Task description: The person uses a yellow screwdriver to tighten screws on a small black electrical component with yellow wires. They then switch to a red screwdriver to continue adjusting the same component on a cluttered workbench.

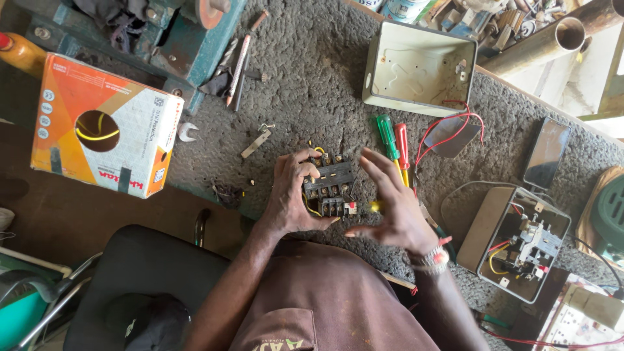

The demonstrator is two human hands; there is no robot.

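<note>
The black contactor block (329, 185) lies at the centre of the grey surface (312, 84), the left hand (290, 195) closed around its 9 o'clock side, the right hand (390, 208) with its grip wide at 3 o'clock, and only a few yellow wires (312, 209) are fitted, so most wiring seems left.

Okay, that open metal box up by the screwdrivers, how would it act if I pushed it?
The metal box looks like thin sheet and holds nothing, so it is probably light. It sits flat on the rough grey mat, so it would likely drag rather than slide freely, and seems unlikely to tip.
</note>
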